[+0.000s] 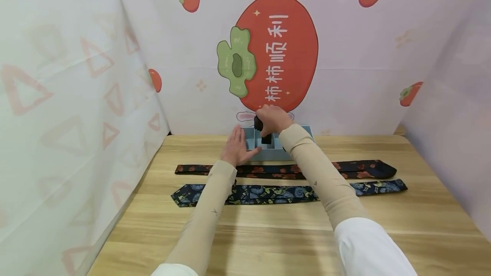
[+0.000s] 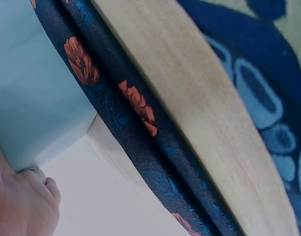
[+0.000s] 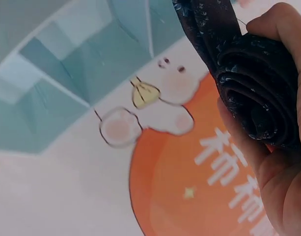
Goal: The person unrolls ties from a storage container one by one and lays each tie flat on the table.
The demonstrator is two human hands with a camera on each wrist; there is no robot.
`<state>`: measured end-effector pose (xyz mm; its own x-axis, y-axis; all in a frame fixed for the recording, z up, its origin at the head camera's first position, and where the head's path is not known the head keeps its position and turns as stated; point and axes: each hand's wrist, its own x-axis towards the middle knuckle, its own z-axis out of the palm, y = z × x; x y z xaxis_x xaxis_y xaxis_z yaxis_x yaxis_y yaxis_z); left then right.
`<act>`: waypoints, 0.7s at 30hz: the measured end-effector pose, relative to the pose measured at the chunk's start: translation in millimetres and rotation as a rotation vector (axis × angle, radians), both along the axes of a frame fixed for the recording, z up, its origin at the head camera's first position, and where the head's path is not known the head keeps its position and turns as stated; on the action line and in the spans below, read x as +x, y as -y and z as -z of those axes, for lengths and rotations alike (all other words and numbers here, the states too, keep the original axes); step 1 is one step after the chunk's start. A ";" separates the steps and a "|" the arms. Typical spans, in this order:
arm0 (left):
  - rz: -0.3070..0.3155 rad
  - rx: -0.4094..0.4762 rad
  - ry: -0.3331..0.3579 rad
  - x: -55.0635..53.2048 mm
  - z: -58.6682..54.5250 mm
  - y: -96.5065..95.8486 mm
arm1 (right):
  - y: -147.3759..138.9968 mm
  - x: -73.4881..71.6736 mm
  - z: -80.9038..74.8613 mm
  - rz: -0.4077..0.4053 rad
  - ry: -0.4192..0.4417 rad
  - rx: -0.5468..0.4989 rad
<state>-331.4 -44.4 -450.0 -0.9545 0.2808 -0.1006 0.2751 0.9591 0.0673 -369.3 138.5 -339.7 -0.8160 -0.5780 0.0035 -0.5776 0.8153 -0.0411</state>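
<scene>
A dark necktie (image 3: 258, 83), wound into a roll with a loose end hanging from it, is gripped by my right hand (image 1: 274, 119). This hand is over a light blue divided box (image 1: 274, 155) at the back of the table, and the tail hangs down at its compartments. In the right wrist view the coil lies between thumb and fingers. My left hand (image 1: 235, 147) rests against the box's left side with its fingers extended. The left wrist view shows that hand (image 2: 27, 201) at the pale blue box wall (image 2: 42, 93). What lies inside the compartments is partly hidden.
In front of the box a dark necktie with red flowers (image 1: 360, 169) lies lengthwise. Nearer to me is a navy patterned necktie (image 1: 276, 194), parallel to it; my forearms cross over both. A persimmon-print curtain (image 1: 345, 97) hangs behind the wooden table (image 1: 268, 242).
</scene>
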 end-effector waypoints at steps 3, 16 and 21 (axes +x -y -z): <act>-0.006 0.005 0.011 0.7 0.3 0.4 | -5.1 4.4 -14.1 0.026 0.010 -0.009; 0.000 0.011 0.027 1.7 -4.9 -0.2 | -34.9 42.6 -59.6 0.092 0.048 -0.065; 0.005 0.010 0.038 1.6 -4.4 0.6 | -44.3 63.6 -71.3 0.123 0.055 -0.085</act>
<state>-329.8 -45.0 -445.6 -0.9487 0.2863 -0.1342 0.2765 0.9571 0.0872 -305.7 182.8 -268.3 -0.8807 -0.4736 0.0013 -0.4690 0.8717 -0.1419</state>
